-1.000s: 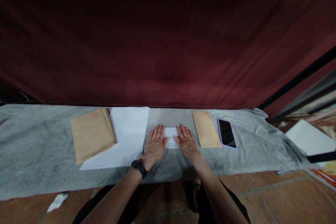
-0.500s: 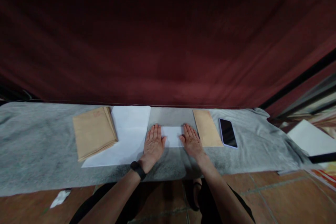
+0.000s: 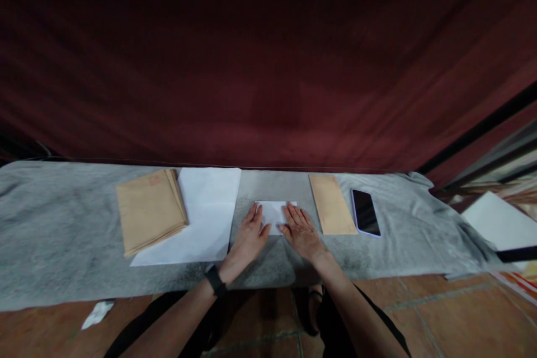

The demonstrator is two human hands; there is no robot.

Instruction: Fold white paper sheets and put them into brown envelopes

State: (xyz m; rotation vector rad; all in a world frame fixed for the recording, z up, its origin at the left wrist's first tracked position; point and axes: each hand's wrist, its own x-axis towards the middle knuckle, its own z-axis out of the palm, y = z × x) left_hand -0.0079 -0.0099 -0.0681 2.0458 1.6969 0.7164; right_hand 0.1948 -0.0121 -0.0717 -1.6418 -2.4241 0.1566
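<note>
A folded white sheet of paper (image 3: 273, 213) lies flat on the grey cloth in front of me. My left hand (image 3: 250, 234) is at its left edge, fingers stretched out and thumb apart. Over the right part of the paper rests my right hand (image 3: 302, 232), laid flat with the fingers extended. Neither hand grips anything. The hands cover both side portions of the paper, so its ends are partly hidden. To the right of my right hand lies a single brown envelope (image 3: 333, 205).
A stack of brown envelopes (image 3: 151, 211) overlaps larger white paper (image 3: 210, 210) on the left. A phone (image 3: 366, 212) lies right of the single envelope. Grey cloth (image 3: 59, 224) covers the narrow surface, and a dark red curtain (image 3: 268, 95) hangs behind it.
My left hand has shifted slightly right and down, now at the paper's left edge. My right hand has slid a little left over the paper.
</note>
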